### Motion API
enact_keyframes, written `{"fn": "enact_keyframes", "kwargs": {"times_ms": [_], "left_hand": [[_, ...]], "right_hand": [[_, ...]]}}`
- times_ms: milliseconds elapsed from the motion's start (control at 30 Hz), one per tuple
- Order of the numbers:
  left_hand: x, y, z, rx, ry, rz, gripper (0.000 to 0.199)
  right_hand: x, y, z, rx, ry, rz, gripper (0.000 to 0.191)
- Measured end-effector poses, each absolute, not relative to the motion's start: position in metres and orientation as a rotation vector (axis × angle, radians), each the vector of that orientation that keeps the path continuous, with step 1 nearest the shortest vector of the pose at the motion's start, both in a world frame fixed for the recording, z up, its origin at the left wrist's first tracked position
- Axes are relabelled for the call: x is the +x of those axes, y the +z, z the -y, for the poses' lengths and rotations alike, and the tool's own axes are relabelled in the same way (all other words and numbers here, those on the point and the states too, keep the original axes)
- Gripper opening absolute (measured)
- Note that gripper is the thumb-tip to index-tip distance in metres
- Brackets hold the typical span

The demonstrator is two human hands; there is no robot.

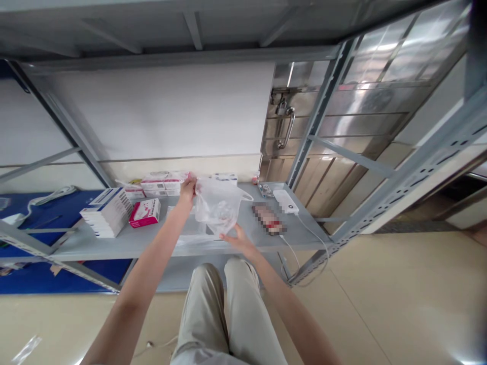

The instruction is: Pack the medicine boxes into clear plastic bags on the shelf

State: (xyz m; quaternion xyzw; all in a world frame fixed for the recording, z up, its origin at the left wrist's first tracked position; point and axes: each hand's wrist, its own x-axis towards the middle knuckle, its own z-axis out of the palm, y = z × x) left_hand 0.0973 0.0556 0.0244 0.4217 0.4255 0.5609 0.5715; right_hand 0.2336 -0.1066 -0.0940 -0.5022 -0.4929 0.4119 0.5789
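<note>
A thin, translucent plastic bag is stretched above the grey metal shelf. My left hand is closed on the bag's upper left edge. At the bag's lower right corner is my right hand, its thumb and fingers spread and touching or nearly touching the plastic. Something crumpled and clear shows in the lower part of the bag, too unclear to name. Flat pale sheets or clear packaging lie beneath it on the shelf.
On the left stand a stack of white boxes and a pink-and-white box; more boxes sit behind. To the right are a white power bank with a cable and a blurred-out phone. A grey post rises at the right.
</note>
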Motion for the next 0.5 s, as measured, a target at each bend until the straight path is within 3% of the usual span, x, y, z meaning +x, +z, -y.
{"fn": "enact_keyframes", "kwargs": {"times_ms": [67,233,367,500], "left_hand": [[0.095,0.019,-0.058,0.955,1.305,-1.001,0.013],[0.075,-0.011,-0.045,1.112,1.266,-1.086,0.02],[0.057,-0.049,-0.017,1.308,1.179,-1.17,0.013],[0.056,-0.075,0.006,1.442,0.897,-1.122,0.037]], "right_hand": [[0.227,-0.091,0.103,-1.122,0.926,1.159,0.025],[0.235,-0.088,0.092,-1.079,0.903,1.002,0.027],[0.247,-0.095,0.09,-1.116,1.03,0.877,0.032],[0.253,-0.101,0.091,-1.129,1.108,0.798,0.038]]}}
